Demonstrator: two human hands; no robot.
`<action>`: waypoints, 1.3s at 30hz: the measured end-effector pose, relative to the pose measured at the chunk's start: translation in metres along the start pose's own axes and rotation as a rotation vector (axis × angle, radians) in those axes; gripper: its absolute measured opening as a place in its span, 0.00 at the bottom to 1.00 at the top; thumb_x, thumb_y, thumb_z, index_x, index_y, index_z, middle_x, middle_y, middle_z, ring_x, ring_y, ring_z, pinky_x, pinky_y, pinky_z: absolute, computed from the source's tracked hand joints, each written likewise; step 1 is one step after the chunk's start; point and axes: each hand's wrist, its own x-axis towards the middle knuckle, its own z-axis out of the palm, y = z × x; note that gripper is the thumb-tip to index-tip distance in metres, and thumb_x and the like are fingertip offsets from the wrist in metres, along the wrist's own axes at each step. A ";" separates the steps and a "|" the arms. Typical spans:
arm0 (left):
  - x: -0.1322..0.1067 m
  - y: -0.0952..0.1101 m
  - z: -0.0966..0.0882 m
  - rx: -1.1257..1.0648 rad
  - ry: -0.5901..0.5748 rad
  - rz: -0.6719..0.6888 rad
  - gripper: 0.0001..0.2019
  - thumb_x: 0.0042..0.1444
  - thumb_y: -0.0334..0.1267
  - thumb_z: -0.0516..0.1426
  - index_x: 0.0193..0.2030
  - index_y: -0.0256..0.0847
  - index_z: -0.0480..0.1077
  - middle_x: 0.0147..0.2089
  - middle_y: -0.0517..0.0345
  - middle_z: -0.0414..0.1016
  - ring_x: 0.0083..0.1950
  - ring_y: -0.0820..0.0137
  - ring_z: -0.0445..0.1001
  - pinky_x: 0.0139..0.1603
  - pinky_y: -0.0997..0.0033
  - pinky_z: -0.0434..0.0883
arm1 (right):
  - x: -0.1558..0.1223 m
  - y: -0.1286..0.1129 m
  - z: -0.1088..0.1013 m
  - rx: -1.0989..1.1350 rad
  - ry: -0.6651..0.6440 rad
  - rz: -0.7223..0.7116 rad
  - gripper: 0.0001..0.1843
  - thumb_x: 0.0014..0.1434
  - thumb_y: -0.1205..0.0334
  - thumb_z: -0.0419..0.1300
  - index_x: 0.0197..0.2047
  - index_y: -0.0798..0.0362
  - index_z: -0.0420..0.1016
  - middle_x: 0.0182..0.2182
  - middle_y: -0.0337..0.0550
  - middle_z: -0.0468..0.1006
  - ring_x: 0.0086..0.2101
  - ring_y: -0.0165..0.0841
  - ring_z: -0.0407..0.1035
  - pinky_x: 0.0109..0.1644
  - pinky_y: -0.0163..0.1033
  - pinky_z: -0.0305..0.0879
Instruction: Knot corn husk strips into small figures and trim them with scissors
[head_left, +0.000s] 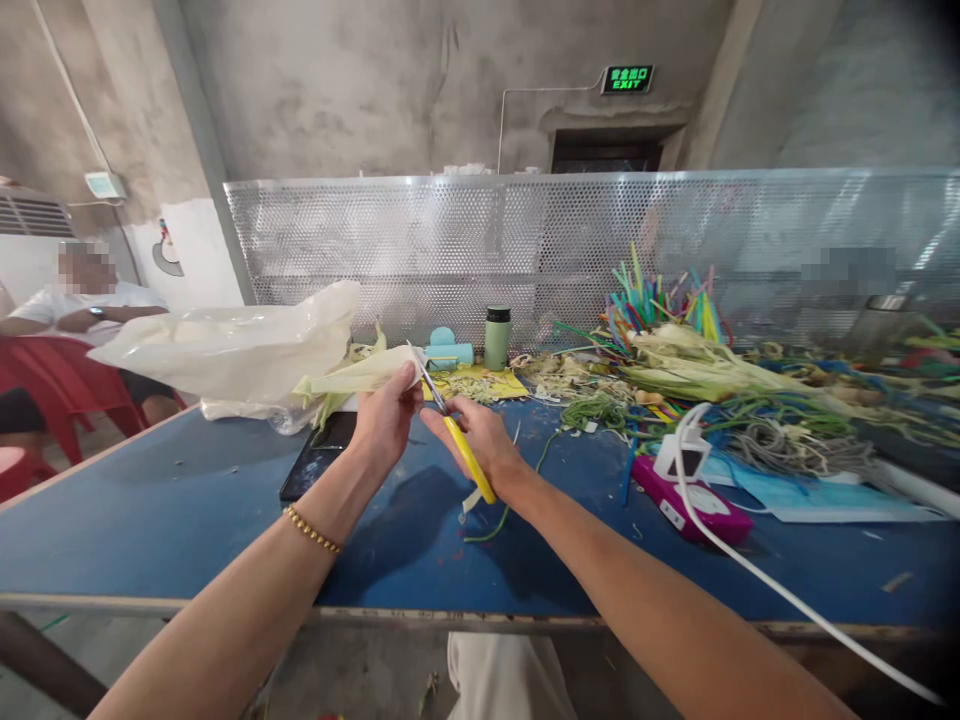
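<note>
My left hand (390, 412) pinches a pale corn husk (360, 375) by its broad end; the narrower part stretches out to the left. My right hand (480, 440) grips yellow-handled scissors (469, 460), whose metal blades point up and left at the husk's edge. Whether the blades touch the husk I cannot make out exactly. Below my left hand lies a dark tablet or phone (311, 465), partly hidden by my forearm. A thin green strand (495, 530) and small scraps lie on the table under my right hand.
On the blue table (187, 520) are a plastic bag (240, 345), a green flask (496, 338), heaped husks (697, 370), colourful stems (660, 300), and a purple power strip (697, 505) with a white cable. A perforated metal screen (420, 240) stands behind. A person (90, 300) sits at left.
</note>
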 end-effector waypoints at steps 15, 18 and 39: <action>-0.007 0.003 0.006 0.002 -0.091 -0.070 0.12 0.39 0.32 0.69 0.30 0.36 0.73 0.24 0.63 0.70 0.26 0.77 0.66 0.29 0.75 0.66 | -0.001 0.000 0.002 0.004 0.116 -0.001 0.15 0.56 0.46 0.58 0.36 0.50 0.71 0.24 0.36 0.71 0.25 0.31 0.63 0.32 0.34 0.56; -0.008 0.005 0.008 0.010 -0.104 -0.102 0.12 0.39 0.33 0.70 0.30 0.36 0.72 0.23 0.63 0.70 0.25 0.76 0.66 0.29 0.74 0.65 | -0.003 0.000 0.004 0.024 0.143 0.004 0.14 0.56 0.47 0.58 0.35 0.49 0.72 0.23 0.35 0.71 0.25 0.31 0.62 0.31 0.34 0.56; 0.002 0.014 -0.001 0.030 -0.179 -0.165 0.10 0.42 0.33 0.67 0.29 0.36 0.70 0.22 0.62 0.67 0.22 0.77 0.63 0.22 0.74 0.60 | 0.005 -0.002 -0.030 -0.069 0.388 -0.099 0.16 0.57 0.48 0.60 0.39 0.53 0.74 0.27 0.41 0.77 0.26 0.32 0.69 0.32 0.36 0.62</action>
